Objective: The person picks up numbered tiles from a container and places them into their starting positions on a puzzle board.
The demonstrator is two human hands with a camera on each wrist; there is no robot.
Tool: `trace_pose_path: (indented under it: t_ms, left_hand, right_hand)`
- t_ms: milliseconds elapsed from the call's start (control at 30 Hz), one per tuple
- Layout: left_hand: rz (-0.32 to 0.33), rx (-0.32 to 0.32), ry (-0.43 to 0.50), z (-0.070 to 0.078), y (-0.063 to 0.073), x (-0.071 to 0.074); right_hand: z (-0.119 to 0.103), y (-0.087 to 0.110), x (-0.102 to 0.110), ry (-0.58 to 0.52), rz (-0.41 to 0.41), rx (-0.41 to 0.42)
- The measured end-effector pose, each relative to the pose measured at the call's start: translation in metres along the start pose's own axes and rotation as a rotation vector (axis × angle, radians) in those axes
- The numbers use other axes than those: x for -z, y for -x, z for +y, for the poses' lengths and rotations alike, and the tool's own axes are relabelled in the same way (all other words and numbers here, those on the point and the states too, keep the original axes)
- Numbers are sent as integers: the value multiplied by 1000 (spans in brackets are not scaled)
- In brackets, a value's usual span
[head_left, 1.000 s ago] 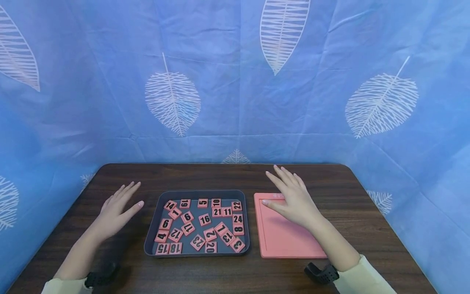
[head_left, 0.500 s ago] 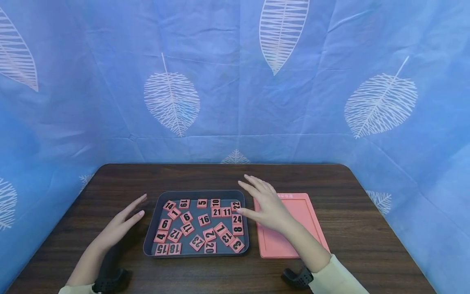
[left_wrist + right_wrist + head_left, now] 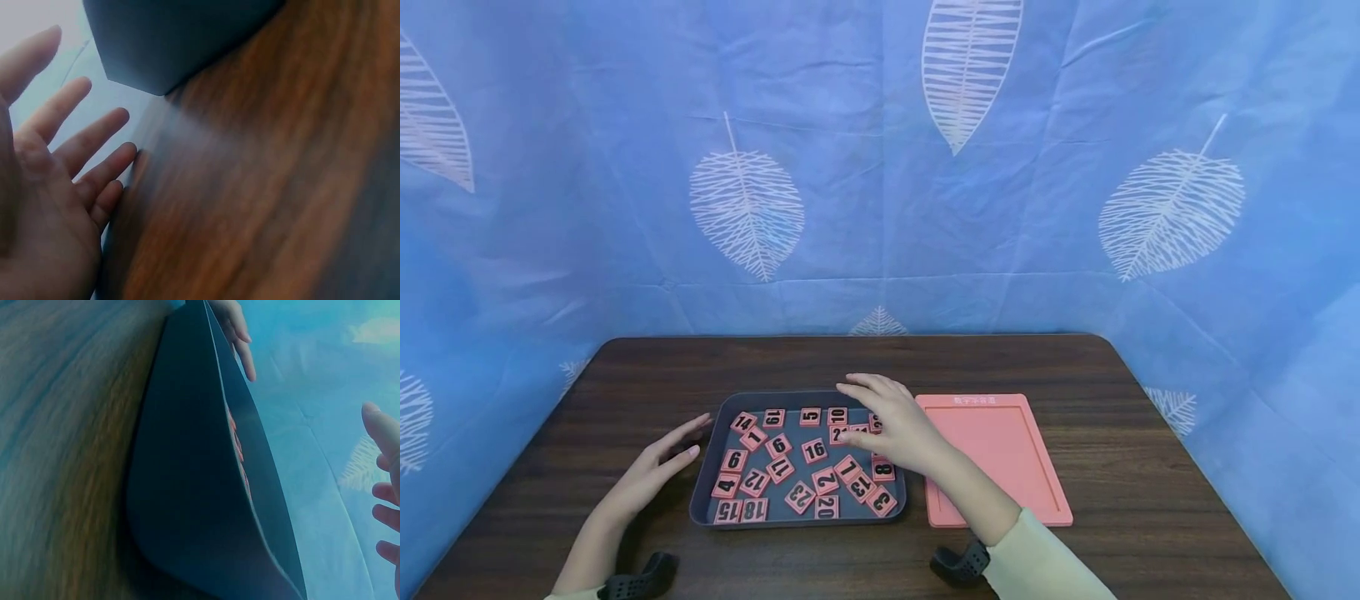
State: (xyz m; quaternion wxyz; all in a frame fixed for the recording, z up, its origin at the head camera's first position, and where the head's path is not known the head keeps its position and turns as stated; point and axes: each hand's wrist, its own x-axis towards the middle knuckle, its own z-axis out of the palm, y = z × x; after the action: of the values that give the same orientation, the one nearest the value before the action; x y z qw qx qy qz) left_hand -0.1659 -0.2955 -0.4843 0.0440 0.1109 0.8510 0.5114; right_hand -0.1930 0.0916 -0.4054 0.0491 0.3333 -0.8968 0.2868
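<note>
A dark grey tray (image 3: 793, 433) lies on the table with several pink tiles bearing black numbers, such as the 16 tile (image 3: 813, 451). Over the tray's right part hovers my right hand (image 3: 898, 429), fingers extended and thumb apart, hiding some tiles beneath. It holds nothing. My left hand (image 3: 651, 475) is beside the tray's left edge with its fingers loosely extended, also holding nothing; the left wrist view shows that hand's spread fingers (image 3: 90, 140) near the tray's outer wall (image 3: 175, 44). The right wrist view shows the tray's side (image 3: 181, 456) and my right hand (image 3: 387, 481).
Right of the tray lies a pink board (image 3: 992, 450) with a raised rim and white lettering on its far edge. Both rest on a dark wooden table (image 3: 1135, 500). A blue leaf-patterned cloth (image 3: 850, 167) hangs behind it.
My right hand has moved left and slightly nearer, from above the pink board to over the tray. My left hand has moved slightly right and nearer, up to the tray's left edge.
</note>
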Motion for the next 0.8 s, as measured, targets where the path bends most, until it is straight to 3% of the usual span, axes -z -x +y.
trace_pose_path:
  t_ms: [533, 800]
  left_hand:
    - [-52, 31, -7, -2, 1, -1]
    - [-61, 23, -24, -3, 1, 0]
  right_hand:
    - [-28, -32, -29, 15, -64, 81]
    - [-35, -49, -43, 24, -113, 75]
